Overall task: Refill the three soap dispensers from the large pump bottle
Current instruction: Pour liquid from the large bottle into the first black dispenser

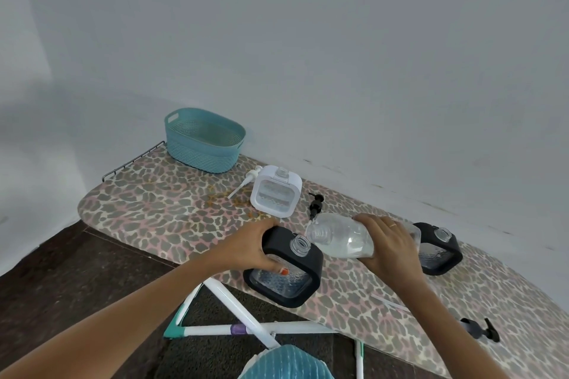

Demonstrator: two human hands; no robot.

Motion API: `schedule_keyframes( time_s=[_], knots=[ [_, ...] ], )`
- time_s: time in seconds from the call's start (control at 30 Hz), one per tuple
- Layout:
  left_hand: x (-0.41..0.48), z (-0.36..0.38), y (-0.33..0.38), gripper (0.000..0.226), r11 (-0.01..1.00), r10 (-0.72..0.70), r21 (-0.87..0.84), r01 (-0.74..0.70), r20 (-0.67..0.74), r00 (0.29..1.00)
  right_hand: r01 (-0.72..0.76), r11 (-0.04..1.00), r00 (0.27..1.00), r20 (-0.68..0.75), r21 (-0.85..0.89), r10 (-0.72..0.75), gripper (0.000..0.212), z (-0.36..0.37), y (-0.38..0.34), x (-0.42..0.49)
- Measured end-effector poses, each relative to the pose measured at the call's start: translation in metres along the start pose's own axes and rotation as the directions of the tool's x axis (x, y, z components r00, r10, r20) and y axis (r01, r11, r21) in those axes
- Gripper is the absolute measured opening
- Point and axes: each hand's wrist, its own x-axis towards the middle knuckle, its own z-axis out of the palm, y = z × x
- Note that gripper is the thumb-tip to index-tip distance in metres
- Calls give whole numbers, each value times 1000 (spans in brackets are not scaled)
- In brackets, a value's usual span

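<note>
At the near edge of the leopard-print ironing board (pixel 154 203), left hand (pixel 255 251) grips the black-framed clear dispenser (pixel 311 260), right hand (pixel 391 243) wraps the tipped clear plastic bottle (pixel 338 237) mid-body, likely slick and sloshing.

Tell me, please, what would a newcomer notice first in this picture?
The eye goes first to the middle: the left hand grips a black dispenser at the board's near edge, and the right hand tilts the clear bottle so its open mouth points toward the dispenser's open neck. Next comes the leopard-print ironing board under everything, with a teal basket at its far left end.
</note>
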Motion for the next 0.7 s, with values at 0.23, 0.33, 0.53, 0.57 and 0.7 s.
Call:
schedule_keyframes(
  time_s=[0.23,0.33,0.53,0.57,0.7],
  knots=[
    [0,-1,0,71,1000,-9,9,9,2,1000,16,998,1000,4,-54,-16,76,1,5,3],
    [1,0,0,64,1000,-12,22,12,-4,1000,27,997,1000,13,-71,-26,78,1,7,5],
    [3,1,0,57,1000,-16,14,16,-18,1000,43,996,999,8,-83,-42,77,-2,10,7],
    [3,1,0,56,1000,-17,9,17,-18,1000,47,995,999,7,-84,-46,77,-2,10,8],
    [2,1,2,58,1000,-18,-1,18,-9,1000,50,994,999,10,-94,-49,78,-2,12,6]
  ],
)
